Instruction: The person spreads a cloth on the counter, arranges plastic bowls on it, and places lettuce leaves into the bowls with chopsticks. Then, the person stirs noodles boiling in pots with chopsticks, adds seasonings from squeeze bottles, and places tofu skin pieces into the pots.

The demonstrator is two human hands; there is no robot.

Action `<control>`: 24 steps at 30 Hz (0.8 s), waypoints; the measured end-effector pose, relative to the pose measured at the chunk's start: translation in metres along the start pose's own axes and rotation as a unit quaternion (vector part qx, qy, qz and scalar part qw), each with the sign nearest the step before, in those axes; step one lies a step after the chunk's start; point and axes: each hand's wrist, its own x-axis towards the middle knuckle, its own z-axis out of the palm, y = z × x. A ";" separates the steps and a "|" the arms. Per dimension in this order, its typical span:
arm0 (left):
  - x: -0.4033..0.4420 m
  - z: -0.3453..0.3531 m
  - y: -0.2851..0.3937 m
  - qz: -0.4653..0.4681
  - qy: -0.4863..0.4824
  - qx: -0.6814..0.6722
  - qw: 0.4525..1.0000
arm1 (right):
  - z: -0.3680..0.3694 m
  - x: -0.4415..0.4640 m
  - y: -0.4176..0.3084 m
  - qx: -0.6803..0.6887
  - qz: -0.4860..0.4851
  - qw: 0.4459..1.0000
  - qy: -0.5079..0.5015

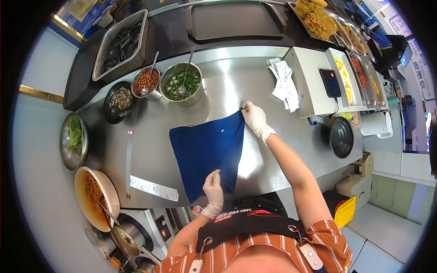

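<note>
A dark blue cloth (207,152) lies spread over the steel counter, its lower edge near the counter's front. My right hand (256,119), in a white glove, pinches the cloth's upper right corner. Above the lower part of the cloth is my left hand (214,191), also gloved, with its fingers drawn together; whether it holds any cloth is hidden. A small white speck shows on the cloth's upper right part.
Behind the cloth stand a pot of chopped greens (183,84) and a bowl of peanuts (146,82). Paper slips (284,84) lie at the back right, another receipt (154,188) at the front left. A black bowl (341,137) sits on the right.
</note>
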 end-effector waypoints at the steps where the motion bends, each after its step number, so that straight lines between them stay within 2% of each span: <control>1: -0.005 0.002 0.005 0.090 -0.038 0.061 0.993 | -0.002 0.000 0.002 0.000 -0.001 1.000 0.000; 2: -0.012 0.002 0.020 0.060 -0.111 0.110 0.986 | -0.006 0.000 0.002 -0.027 -0.021 0.999 -0.002; 3: -0.018 0.012 0.032 0.151 -0.181 0.117 0.965 | -0.009 -0.002 0.005 -0.054 -0.040 0.998 -0.005; 5: -0.022 0.028 0.023 0.168 -0.299 0.154 0.927 | -0.014 -0.003 0.010 -0.135 -0.054 0.989 -0.023; 6: -0.021 0.033 0.011 0.166 -0.301 0.153 0.926 | -0.016 -0.006 0.014 -0.115 -0.071 0.990 -0.027; 8: -0.014 0.044 -0.002 0.371 -0.336 0.242 0.831 | -0.017 -0.014 0.020 -0.071 -0.057 0.996 -0.002; 9: -0.012 0.047 -0.002 0.372 -0.339 0.241 0.830 | -0.018 -0.020 0.024 -0.025 -0.043 0.999 0.023; 12: -0.004 0.059 0.009 0.479 -0.345 0.290 0.753 | -0.030 -0.055 0.035 0.018 0.005 0.996 0.085; 14: 0.011 0.071 0.020 0.504 -0.335 0.290 0.741 | -0.043 -0.090 0.044 0.040 0.075 0.995 0.057; 18: 0.072 0.103 0.043 0.553 -0.261 0.326 0.720 | -0.055 -0.179 0.049 0.078 0.131 0.988 -0.001; 20: 0.108 0.127 0.055 0.556 -0.238 0.360 0.710 | -0.043 -0.217 0.061 0.036 0.047 0.998 -0.029; 21: 0.125 0.140 0.062 0.555 -0.230 0.379 0.704 | -0.029 -0.232 0.068 0.008 -0.005 1.000 -0.005; 23: 0.150 0.164 0.073 0.542 -0.207 0.459 0.673 | -0.027 -0.240 0.053 -0.077 -0.012 0.997 -0.022; 24: 0.165 0.176 0.074 0.490 -0.237 0.535 0.647 | -0.023 -0.241 0.052 -0.078 -0.011 0.997 -0.019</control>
